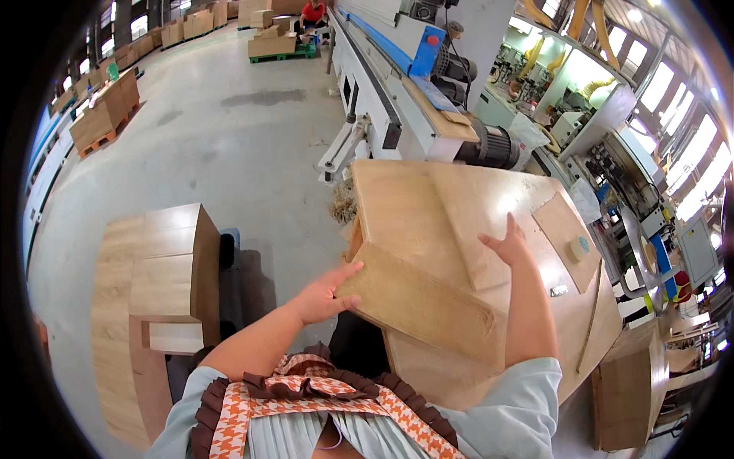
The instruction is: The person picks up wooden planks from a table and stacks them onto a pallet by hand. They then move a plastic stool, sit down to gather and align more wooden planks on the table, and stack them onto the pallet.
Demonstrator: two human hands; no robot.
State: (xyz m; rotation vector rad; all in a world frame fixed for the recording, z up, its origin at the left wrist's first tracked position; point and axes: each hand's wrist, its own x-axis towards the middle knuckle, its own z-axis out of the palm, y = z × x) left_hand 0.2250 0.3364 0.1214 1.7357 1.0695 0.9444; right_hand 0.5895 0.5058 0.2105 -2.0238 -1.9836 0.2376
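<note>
My left hand (321, 297) grips the left end of a narrow wood-grain board (428, 306), with the fingers along its far edge and the thumb nearer me. The board lies slanted across the near part of a pale wooden worktable (394, 203), its right end close to my right forearm. My right hand (508, 243) is open, thumb and fingers spread, over a larger pale panel (474, 206). Whether its fingers touch that panel I cannot tell. Right of this hand, a roll of tape (579, 246) sits on a thin brown sheet (554, 218).
A thin stick (589, 317) lies along the table's right side. Stacked wood-grain panels (164, 264) stand on the floor at left. A long machine with motors (489, 144) borders the table's far side. Far off, a person in red (312, 14) is beside a loaded pallet (283, 50).
</note>
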